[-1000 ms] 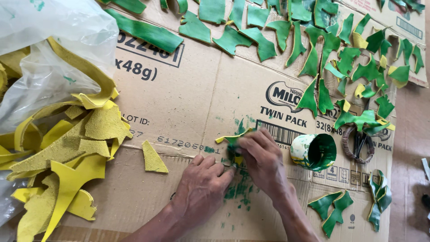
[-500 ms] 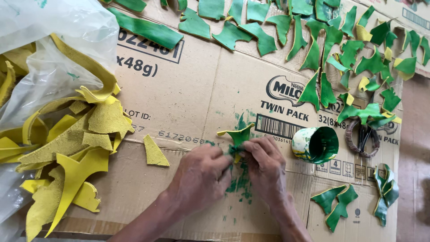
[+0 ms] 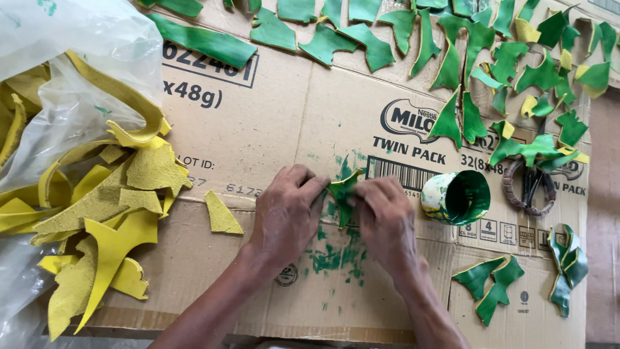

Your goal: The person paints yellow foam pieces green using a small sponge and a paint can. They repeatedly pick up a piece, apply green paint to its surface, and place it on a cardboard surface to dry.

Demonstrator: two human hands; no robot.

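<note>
Both hands meet near the middle of a flattened cardboard sheet (image 3: 310, 116), a little toward its near edge. The left hand (image 3: 287, 213) and the right hand (image 3: 386, 220) lie knuckles up, their fingertips pressed together on a small green leaf-shaped piece (image 3: 342, 192) — each pinches one side of it, and it stands slightly raised off the cardboard. Under and just nearer than the piece, green paint smears (image 3: 332, 258) stain the cardboard.

Just right of the right hand a small cup (image 3: 457, 197) lies on its side, its inside coated green. Beyond it, toward the right edge, sits a pair of scissors (image 3: 529, 184) with wrapped handles. Many green cut pieces (image 3: 452, 52) are spread along the far edge and far right corner, and a few more (image 3: 492, 284) lie near the near right corner. At the left edge a heap of yellow offcuts (image 3: 103, 213) spills from a clear plastic bag (image 3: 64, 58); one yellow scrap (image 3: 221, 214) lies apart, just left of the left hand.
</note>
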